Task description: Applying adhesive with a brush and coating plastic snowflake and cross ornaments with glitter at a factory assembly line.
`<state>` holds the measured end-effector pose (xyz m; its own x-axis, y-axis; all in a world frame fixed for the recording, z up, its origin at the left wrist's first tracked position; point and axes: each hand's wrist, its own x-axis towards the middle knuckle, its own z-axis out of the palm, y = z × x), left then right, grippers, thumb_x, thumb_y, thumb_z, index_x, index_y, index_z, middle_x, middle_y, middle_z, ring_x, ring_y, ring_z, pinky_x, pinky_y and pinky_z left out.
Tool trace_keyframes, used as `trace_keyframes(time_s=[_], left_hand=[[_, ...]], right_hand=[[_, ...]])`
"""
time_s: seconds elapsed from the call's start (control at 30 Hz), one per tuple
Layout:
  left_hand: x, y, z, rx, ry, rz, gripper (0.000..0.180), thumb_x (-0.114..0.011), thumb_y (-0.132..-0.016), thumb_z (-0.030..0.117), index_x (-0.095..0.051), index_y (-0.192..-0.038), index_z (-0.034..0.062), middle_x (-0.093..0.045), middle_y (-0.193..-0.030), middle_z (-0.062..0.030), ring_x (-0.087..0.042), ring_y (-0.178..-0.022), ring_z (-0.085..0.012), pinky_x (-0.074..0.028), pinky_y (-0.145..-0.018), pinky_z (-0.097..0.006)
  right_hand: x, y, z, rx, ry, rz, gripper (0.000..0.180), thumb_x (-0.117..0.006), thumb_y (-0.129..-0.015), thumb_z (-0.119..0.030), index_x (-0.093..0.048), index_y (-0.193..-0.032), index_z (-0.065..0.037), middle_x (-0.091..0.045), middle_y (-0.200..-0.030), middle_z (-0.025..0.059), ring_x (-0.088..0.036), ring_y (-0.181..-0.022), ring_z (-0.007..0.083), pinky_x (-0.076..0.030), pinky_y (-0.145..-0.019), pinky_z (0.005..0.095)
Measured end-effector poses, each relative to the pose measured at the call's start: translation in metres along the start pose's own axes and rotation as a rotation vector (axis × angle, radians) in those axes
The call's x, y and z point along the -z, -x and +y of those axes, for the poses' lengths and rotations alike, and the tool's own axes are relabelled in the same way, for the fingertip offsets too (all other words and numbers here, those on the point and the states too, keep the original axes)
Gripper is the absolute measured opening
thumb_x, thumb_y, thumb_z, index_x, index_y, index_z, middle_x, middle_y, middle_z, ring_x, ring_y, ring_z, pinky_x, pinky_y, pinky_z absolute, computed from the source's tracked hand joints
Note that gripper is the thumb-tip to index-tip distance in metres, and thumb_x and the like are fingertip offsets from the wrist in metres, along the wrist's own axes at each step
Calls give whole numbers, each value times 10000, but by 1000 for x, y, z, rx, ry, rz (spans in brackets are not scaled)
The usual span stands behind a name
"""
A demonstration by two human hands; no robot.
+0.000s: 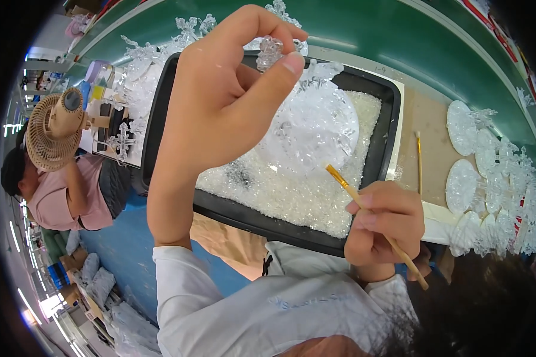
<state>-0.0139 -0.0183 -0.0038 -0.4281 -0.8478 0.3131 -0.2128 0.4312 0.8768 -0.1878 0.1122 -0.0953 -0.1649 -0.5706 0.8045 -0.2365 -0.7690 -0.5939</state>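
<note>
My left hand (220,107) is raised above the black tray (393,119), with thumb and fingers closed on a small clear plastic figurine (269,55). Beneath the fingertips is a round white disc (318,128) with clear pieces at its upper edge; whether it joins the figurine I cannot tell. Glittering clear granules (292,205) fill the tray around the disc. My right hand (387,223) pinches a thin wooden paintbrush (352,193) near the tray's front right corner. Its bristles point up and left toward the disc's lower edge.
Another brush (420,160) lies right of the tray. Several white discs with clear ornaments (461,184) crowd the table's right end. More clear ornaments (155,62) stand behind the tray at left. A tan fan (56,128) and a person in pink (71,199) are farther left.
</note>
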Motion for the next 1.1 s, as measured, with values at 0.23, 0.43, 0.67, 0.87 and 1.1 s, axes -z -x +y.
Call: trace_keyframes(time_s=[0.23, 0.43, 0.67, 0.87, 1.1], left_hand=[[-8, 3, 13, 12, -4, 26, 87, -571, -907, 28, -501, -947, -2, -620, -1204, -200, -433, -485, 35, -372, -403, -144], [-7, 1, 26, 162, -9, 60, 124, -641, -872, 43, -558, -955, 3, -671, -978, -184, -569, -546, -62, -421, -447, -216], [-4, -1, 29, 201, -35, 28, 153, -669, -844, 32, -525, -890, 9, -636, -1105, -203, -529, -590, -4, -395, -453, -156], [-7, -2, 35, 189, -51, 35, 160, -678, -830, 35, -531, -889, 11, -639, -1090, -196, -542, -654, -2, -395, -465, -150], [-12, 6, 32, 117, -70, 61, 151, -657, -835, 14, -522, -901, 10, -636, -1120, -189, -530, -641, 5, -404, -452, -149]], right_hand=[[7, 2, -2, 3, 25, -59, 182, -669, -875, -167, -569, -891, -15, -587, -891, 168, -575, -532, 179, -497, -472, 268], [8, 4, -4, 57, 23, -99, 227, -703, -889, -222, -573, -933, -41, -607, -929, 170, -585, -537, 180, -502, -471, 272], [7, -3, -7, -7, 84, -215, 152, -681, -837, -84, -572, -934, -43, -603, -936, 178, -623, -572, 201, -526, -502, 278], [6, -10, -10, 46, 185, -279, 222, -641, -747, 47, -567, -946, -16, -610, -931, 191, -634, -597, 234, -539, -508, 300], [0, -10, -8, 121, 176, -301, 260, -682, -672, 76, -589, -909, 20, -630, -917, 214, -634, -618, 259, -529, -497, 323]])
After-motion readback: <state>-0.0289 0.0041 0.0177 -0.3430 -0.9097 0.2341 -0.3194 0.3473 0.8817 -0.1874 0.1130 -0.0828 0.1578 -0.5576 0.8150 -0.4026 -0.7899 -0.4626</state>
